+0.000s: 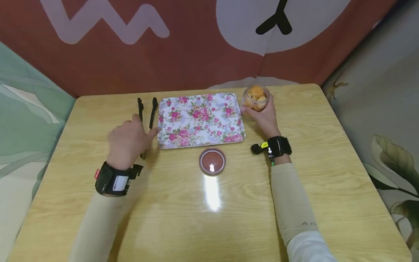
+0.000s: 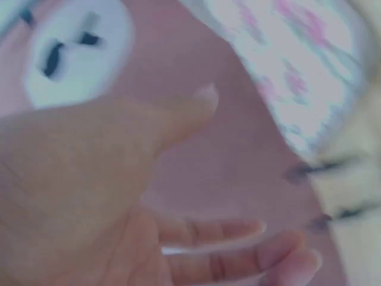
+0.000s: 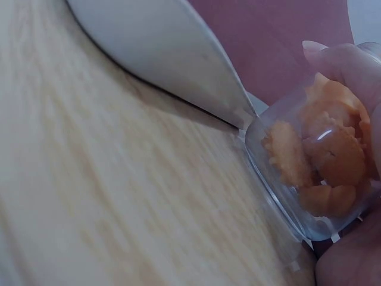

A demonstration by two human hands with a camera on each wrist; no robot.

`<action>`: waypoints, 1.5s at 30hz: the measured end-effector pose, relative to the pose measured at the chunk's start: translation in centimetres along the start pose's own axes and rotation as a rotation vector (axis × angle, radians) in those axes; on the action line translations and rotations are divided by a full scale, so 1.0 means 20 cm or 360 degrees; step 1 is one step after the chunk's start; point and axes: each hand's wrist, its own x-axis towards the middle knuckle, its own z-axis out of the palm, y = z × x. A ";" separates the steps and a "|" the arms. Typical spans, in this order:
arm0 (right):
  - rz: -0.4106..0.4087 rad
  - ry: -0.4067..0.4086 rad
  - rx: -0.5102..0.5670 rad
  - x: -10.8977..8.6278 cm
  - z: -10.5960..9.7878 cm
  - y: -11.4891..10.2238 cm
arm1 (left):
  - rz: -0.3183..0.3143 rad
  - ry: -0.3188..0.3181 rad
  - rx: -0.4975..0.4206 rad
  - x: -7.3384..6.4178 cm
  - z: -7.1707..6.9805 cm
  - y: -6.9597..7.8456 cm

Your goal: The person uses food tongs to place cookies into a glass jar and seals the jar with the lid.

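Observation:
My right hand (image 1: 266, 118) grips a clear jar (image 1: 248, 105) of orange ridged cookies (image 3: 333, 152), with thumb and fingers round its side. The jar is beside the right end of a white tray (image 1: 200, 118) with pink flowers. My left hand (image 1: 127, 142) is over the black tongs (image 1: 152, 112), left of the tray, and hides part of them. Its thumb and fingers are spread apart with nothing between them in the blurred left wrist view. The tongs lie with their two arms spread and their tips toward the back.
A round reddish-brown lid (image 1: 212, 162) with a pale ring lies just in front of the tray. The wooden table (image 1: 183, 225) ends at the back against a red-brown cloth (image 1: 183, 62). Patterned cloths hang at both sides.

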 end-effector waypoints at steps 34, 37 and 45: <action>0.0029 0.0012 -0.0107 -0.09 0.01 -0.20 | 0.0762 -0.0373 0.0321 -0.23 0.28 0.78; 0.0024 0.0002 -0.0089 -0.09 0.02 -0.18 | 0.0774 -0.0542 0.0333 -0.23 0.25 0.80; -0.0018 0.0007 -0.0035 -0.08 0.01 -0.16 | 0.0969 -0.0546 -0.0374 -0.15 0.19 0.74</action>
